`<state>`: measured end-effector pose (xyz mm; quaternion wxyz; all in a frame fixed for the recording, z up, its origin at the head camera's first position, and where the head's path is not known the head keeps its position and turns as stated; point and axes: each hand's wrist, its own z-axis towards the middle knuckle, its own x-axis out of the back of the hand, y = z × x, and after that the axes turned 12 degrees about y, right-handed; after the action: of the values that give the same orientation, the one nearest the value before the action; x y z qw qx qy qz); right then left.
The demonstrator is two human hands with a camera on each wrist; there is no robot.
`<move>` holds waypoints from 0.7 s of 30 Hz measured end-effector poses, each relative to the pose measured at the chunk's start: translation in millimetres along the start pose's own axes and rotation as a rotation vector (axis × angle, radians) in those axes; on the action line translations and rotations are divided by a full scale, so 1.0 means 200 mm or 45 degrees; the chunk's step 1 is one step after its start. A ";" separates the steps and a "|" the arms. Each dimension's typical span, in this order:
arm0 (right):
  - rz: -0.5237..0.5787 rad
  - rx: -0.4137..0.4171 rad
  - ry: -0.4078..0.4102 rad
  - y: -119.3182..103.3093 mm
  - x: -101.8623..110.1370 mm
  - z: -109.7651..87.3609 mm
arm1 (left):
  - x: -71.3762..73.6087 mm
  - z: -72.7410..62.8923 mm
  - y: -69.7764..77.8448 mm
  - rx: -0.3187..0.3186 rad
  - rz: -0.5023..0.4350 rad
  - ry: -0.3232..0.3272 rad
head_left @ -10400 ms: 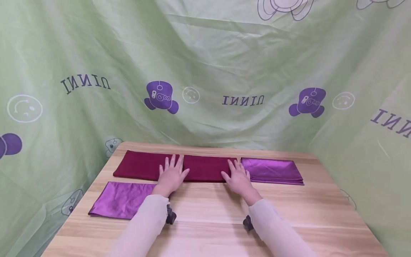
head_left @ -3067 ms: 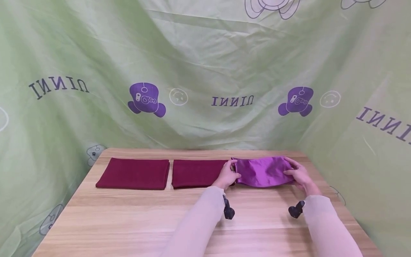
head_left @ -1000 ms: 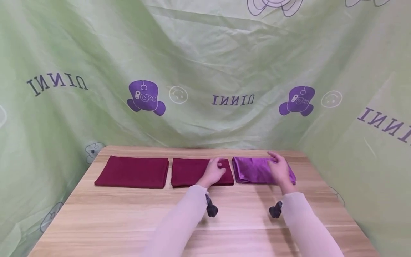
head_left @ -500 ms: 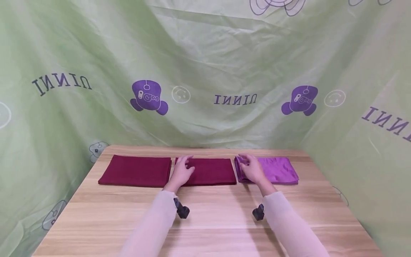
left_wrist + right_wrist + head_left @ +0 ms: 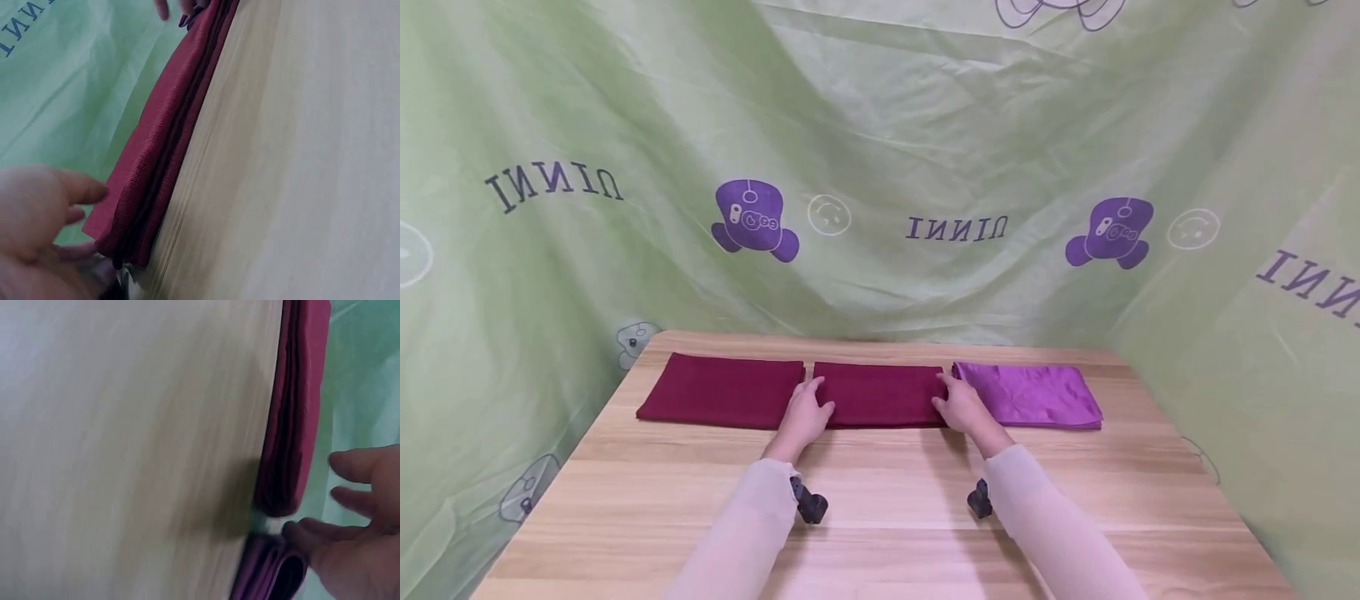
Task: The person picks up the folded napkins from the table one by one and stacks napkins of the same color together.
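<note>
Three folded cloths lie in a row along the table's back. The left one [image 5: 722, 390] and the middle one [image 5: 880, 396] are dark red; the right one [image 5: 1037, 396] is shiny purple. My left hand [image 5: 803, 417] is at the middle cloth's left end, fingers loosely bent near its edge in the left wrist view. At the opposite end is my right hand [image 5: 964, 408], its fingers spread and apart from the dark red cloth in the right wrist view. One of its fingertips appears close to the purple cloth's edge; contact cannot be told.
The wooden table [image 5: 880, 517] extends toward me in front of the row. A green printed curtain [image 5: 880, 283] hangs behind it and along both sides. Narrow gaps separate the cloths. A small black device [image 5: 811, 504] sits on my left wrist, another [image 5: 980, 500] on my right.
A purple cloth at the front left was brought to the purple cloth at the right and released there. Both hands have since moved left, to the middle dark red cloth's ends.
</note>
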<state>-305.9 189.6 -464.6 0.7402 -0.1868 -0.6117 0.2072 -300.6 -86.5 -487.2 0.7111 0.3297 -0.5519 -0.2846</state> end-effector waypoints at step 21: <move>0.379 -0.236 0.108 0.04 -0.04 0.01 | 0.02 0.04 -0.05 0.237 -0.539 -0.060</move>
<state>-309.9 191.9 -473.9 0.7061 -0.3515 -0.5619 0.2491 -307.3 -97.7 -491.7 0.5889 0.4956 -0.5109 -0.3828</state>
